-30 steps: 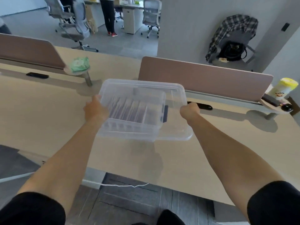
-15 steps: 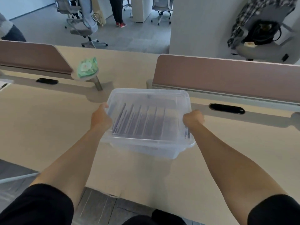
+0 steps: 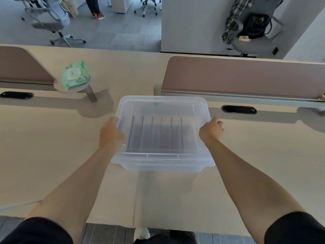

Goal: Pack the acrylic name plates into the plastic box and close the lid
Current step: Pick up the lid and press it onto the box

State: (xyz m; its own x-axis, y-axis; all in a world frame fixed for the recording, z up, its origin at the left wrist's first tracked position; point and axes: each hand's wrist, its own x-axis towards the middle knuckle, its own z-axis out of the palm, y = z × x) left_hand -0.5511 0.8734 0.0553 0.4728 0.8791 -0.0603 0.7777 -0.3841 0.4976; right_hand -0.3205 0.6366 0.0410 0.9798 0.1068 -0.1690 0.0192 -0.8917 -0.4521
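A clear plastic box (image 3: pixel 163 162) with its clear lid (image 3: pixel 163 104) on top is in the middle of the beige desk (image 3: pixel 52 155). Through the lid I see several acrylic name plates (image 3: pixel 156 134) standing on edge in a row inside. My left hand (image 3: pixel 110 132) grips the box's left side. On the right side, my right hand (image 3: pixel 211 129) holds the rim. I cannot tell whether the box rests on the desk or hangs just above it.
A green pack of wipes (image 3: pixel 75 74) lies on a small round stand at the back left. Pink divider panels (image 3: pixel 246 76) run along the desk's far edge, with black cable slots (image 3: pixel 238 109) in front. Office chairs (image 3: pixel 51 20) and a person's legs stand beyond.
The box, held in both hands, has turned level and square to me and come down toward the desk. The view has tilted downward and shifted right.
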